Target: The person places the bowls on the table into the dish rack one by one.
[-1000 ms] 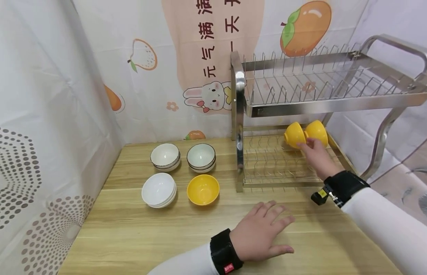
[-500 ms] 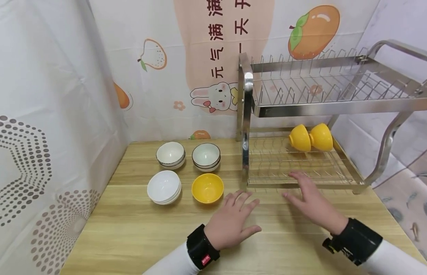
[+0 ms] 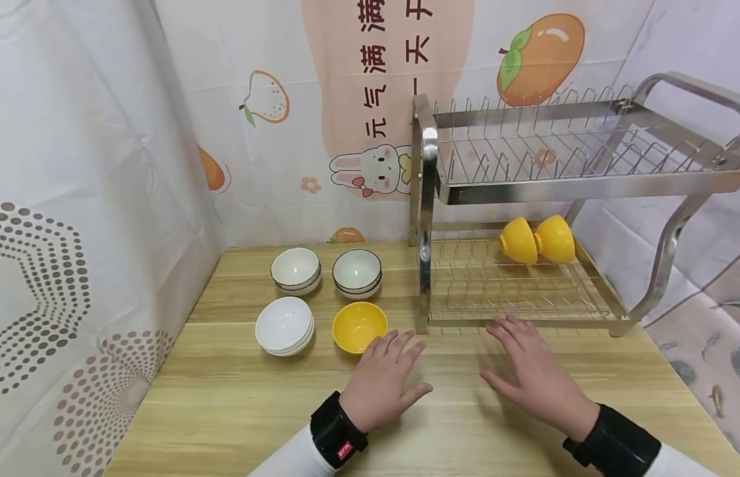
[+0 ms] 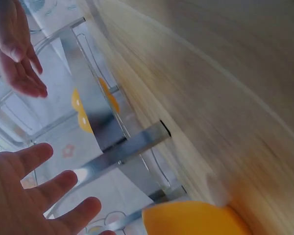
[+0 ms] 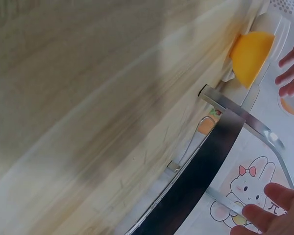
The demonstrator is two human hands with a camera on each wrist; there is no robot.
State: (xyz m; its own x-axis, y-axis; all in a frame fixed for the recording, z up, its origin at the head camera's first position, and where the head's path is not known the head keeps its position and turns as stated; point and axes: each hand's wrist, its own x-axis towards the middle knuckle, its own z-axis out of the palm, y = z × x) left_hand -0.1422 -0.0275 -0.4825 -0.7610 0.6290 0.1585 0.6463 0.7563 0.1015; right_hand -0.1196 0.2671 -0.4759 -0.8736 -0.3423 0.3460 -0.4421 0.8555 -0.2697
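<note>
Head view: left hand [image 3: 378,384] and right hand [image 3: 533,377] hover over the bench [image 3: 226,411], fingers spread, holding nothing; two yellow bowls [image 3: 536,240] sit in the rack [image 3: 429,199].

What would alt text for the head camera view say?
Two open hands, the left hand and right hand, hover over a wooden table beside a yellow bowl. Two more yellow bowls sit in a steel dish rack.
</note>
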